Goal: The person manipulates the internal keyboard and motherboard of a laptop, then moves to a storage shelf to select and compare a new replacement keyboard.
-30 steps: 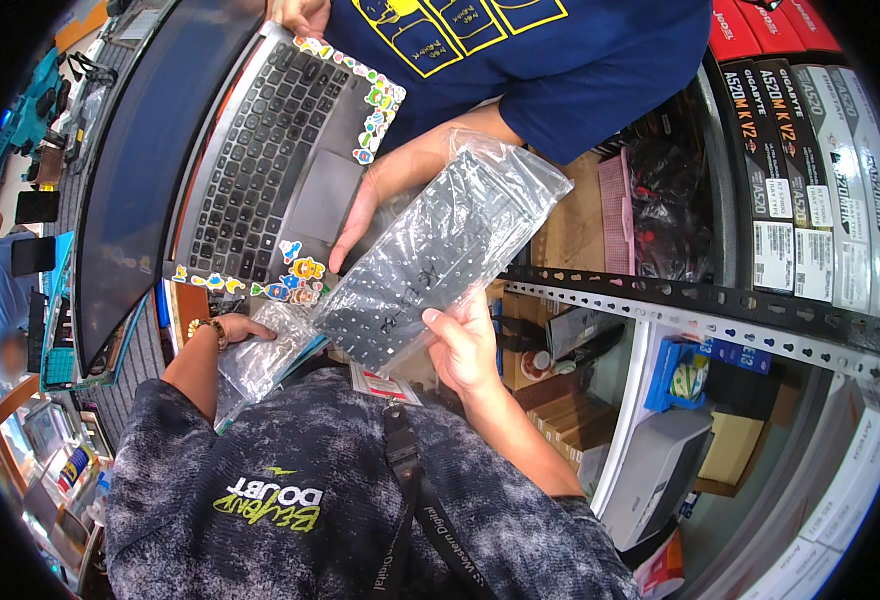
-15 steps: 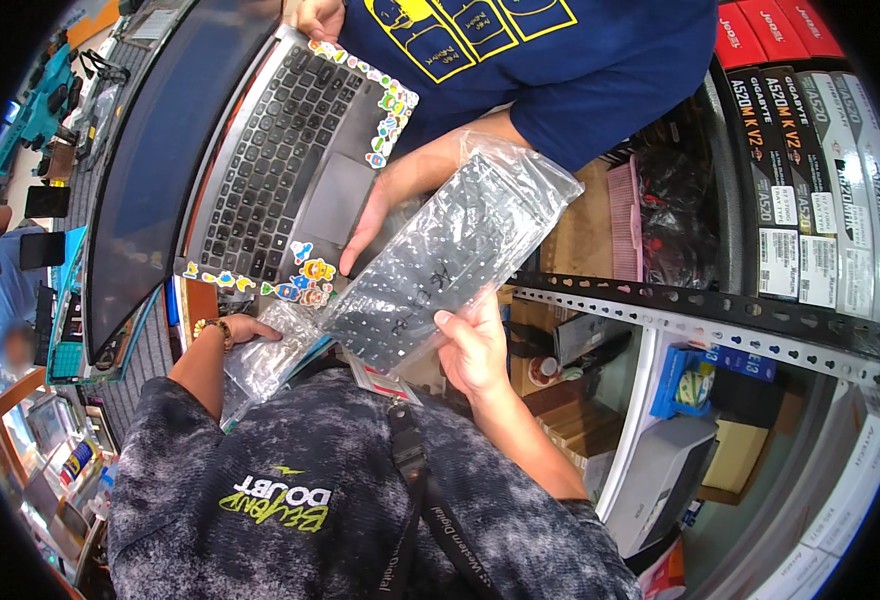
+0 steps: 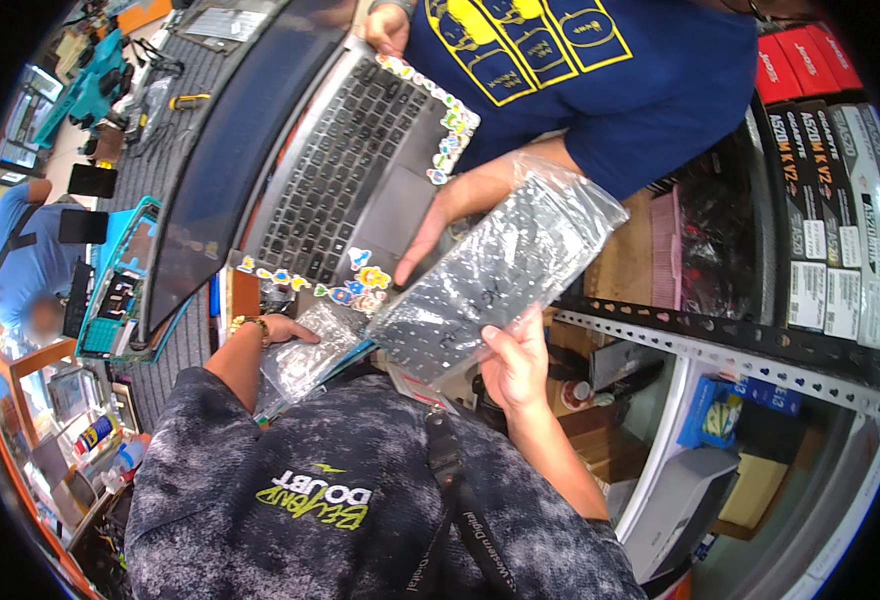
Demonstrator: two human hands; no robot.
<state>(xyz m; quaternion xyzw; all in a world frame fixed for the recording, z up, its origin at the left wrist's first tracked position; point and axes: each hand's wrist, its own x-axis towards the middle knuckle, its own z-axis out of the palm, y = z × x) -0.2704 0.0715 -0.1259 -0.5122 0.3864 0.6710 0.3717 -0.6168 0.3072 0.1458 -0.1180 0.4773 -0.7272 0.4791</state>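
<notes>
A black laptop keyboard in a clear plastic bag [image 3: 480,285] slants across the middle of the view. My right hand [image 3: 518,368] is closed on its near right edge, thumb on top. Lower left, my left hand [image 3: 292,330] grips crinkled clear plastic packages [image 3: 315,360] held near my body; what they contain is hard to make out. Just beyond, an opened laptop [image 3: 335,175] with cartoon stickers along its edges is held by a person in a navy shirt [image 3: 610,100]. One of that person's hands [image 3: 388,28] holds its far corner, the other [image 3: 428,225] its palm rest.
Boxed computer parts [image 3: 828,230] stack at the right, above a perforated metal shelf edge [image 3: 720,360]. Below it sits a grey machine [image 3: 685,490]. A teal tray [image 3: 120,290] and a ribbed grey mat [image 3: 185,350] lie to the left. Another person in blue [image 3: 25,245] is at far left.
The whole scene has shifted right and slightly down in the view. Both my hands keep their holds, and the bagged keyboard stays in much the same pose beside the laptop.
</notes>
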